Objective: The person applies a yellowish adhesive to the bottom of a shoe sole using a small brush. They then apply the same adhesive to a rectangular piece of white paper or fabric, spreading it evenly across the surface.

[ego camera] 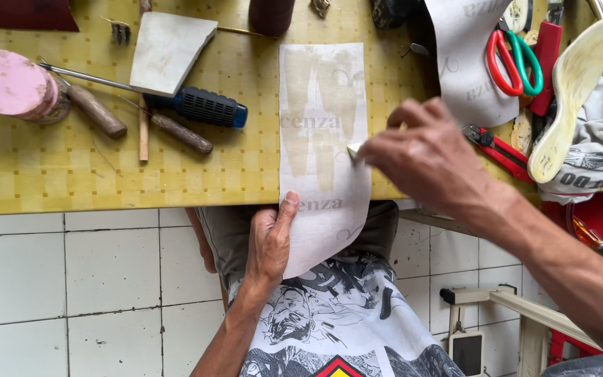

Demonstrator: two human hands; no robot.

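A long white paper strip [322,105] with faint print and pale glue stains lies across the yellow checked table [71,174] and hangs over its near edge. My left hand [270,241] grips the strip's hanging lower end, thumb on top. My right hand [427,157] reaches in from the right and pinches a small pale piece [354,150] against the strip's right edge.
On the table lie a blue-handled screwdriver [204,106], wooden-handled tools [99,112], a white slab [169,49] and a pink round block [8,82]. At right are scissors [514,63], red cutters [500,150], a shoe insole [570,98] and another paper sheet [465,63]. White tiled floor below.
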